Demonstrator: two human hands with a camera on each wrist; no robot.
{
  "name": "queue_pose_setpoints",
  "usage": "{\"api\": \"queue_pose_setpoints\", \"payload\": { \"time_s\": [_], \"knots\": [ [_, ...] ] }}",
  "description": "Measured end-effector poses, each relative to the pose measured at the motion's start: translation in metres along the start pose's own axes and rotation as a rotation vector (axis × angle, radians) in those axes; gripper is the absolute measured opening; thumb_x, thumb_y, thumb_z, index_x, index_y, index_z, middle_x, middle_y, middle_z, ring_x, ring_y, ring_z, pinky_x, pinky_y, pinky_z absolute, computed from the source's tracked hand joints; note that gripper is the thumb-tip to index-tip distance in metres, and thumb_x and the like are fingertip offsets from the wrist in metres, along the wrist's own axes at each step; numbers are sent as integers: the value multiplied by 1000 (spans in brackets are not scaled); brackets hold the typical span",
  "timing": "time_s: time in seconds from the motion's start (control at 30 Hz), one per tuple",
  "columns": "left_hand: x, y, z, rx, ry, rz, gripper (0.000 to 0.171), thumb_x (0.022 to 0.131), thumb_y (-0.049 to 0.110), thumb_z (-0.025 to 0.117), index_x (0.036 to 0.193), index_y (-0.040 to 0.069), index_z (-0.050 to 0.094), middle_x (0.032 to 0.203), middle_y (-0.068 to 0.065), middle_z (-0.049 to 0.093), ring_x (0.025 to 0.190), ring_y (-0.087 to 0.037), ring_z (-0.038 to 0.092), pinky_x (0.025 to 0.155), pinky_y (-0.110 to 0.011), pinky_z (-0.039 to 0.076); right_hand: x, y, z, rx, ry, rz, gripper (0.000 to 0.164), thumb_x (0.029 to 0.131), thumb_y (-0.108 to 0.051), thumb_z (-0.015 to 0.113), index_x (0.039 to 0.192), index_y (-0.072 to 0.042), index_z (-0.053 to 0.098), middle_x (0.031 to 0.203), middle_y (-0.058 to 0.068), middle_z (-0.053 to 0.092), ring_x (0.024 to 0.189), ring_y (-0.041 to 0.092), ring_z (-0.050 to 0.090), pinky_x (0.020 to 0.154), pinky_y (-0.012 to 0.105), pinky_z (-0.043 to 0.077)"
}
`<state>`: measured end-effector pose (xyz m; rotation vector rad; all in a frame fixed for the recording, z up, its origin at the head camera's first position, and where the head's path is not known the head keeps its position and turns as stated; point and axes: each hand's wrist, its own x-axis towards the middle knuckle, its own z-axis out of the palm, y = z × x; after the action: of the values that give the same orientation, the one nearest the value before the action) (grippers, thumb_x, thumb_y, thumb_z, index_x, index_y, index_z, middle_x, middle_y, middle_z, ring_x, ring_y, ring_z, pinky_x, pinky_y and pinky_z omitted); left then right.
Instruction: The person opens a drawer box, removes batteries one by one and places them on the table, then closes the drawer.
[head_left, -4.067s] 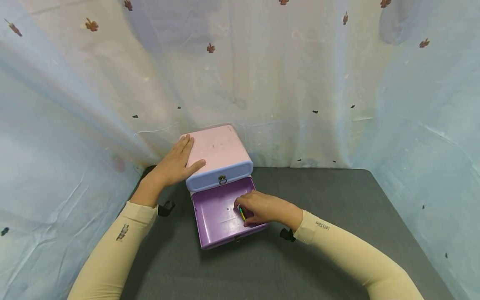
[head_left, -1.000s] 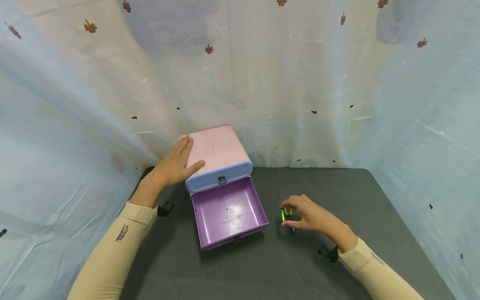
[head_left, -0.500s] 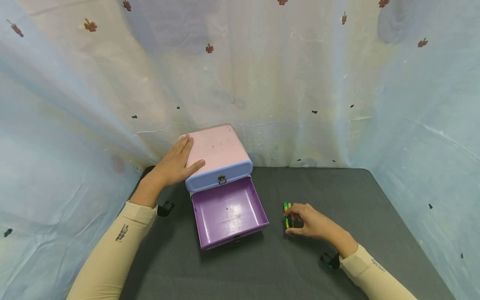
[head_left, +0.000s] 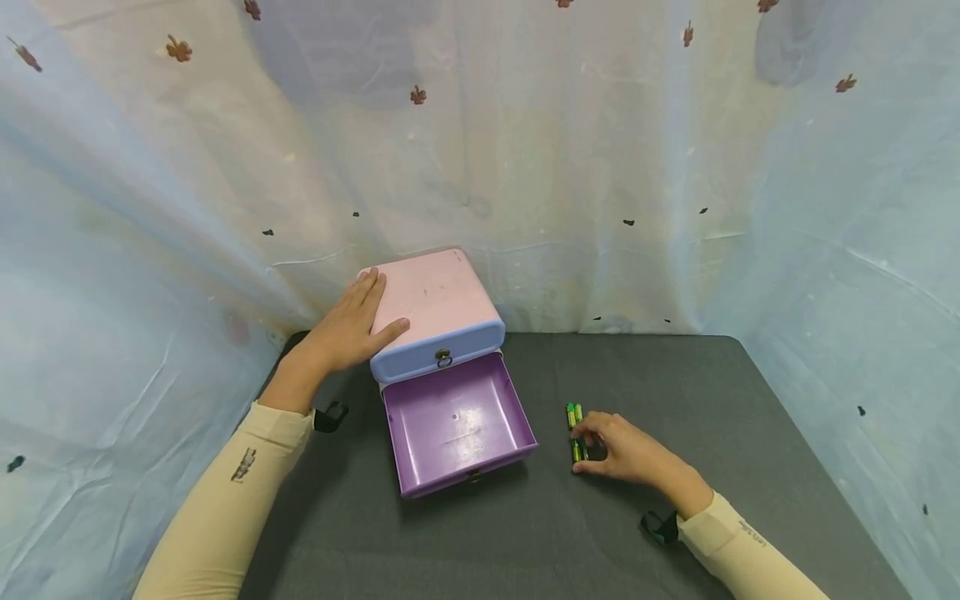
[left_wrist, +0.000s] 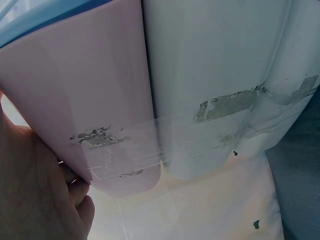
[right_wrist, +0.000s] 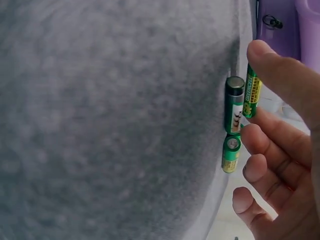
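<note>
My left hand (head_left: 347, 329) rests spread on the pink top of a small drawer box (head_left: 438, 292), thumb pointing toward its blue front. Under the blue upper drawer (head_left: 438, 353), the purple lower drawer (head_left: 427, 442) stands pulled out, and nothing shows inside it. Right of it, my right hand (head_left: 626, 450) is low over the table, holding a green and yellow battery (right_wrist: 253, 90) endwise between thumb and index finger. Beside that battery stand or lie other green batteries: one with a dark end (right_wrist: 234, 107) and a smaller-looking one (right_wrist: 230, 155). More batteries (head_left: 571, 415) show just beyond the fingers.
A dark grey cloth covers the table (head_left: 660, 375). Pale patterned curtains (head_left: 570, 167) hang behind the table and at both sides. The drawer box stands close to the back curtain. Black straps (head_left: 660, 527) sit at both wrists.
The right hand was in the purple drawer with a battery about four seconds ago. It has since moved right and down to the batteries on the table. My left hand stays put.
</note>
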<state>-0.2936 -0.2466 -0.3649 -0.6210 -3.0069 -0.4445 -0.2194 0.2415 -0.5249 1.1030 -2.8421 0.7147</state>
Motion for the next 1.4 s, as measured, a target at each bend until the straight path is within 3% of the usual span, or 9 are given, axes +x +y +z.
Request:
{"api": "queue_pose_setpoints", "payload": {
  "time_s": [0.3,1.4],
  "knots": [
    [0,0,0,6,2,0,101,109,66,41,170,-1,-5,179,-19,-8,166,-35,-10,134,-54,1,0,1,1,31,-24,10,41,88,-36,92,113,-11,73,92,-7,58,84,9,55,73,31,49],
    [0,1,0,6,4,5,102,109,67,41,170,0,-5,179,-19,-8,166,-35,-10,134,-55,1,-2,2,3,-2,-43,50,46,87,-39,92,118,-13,71,96,-7,57,87,9,56,75,30,49]
  ]
}}
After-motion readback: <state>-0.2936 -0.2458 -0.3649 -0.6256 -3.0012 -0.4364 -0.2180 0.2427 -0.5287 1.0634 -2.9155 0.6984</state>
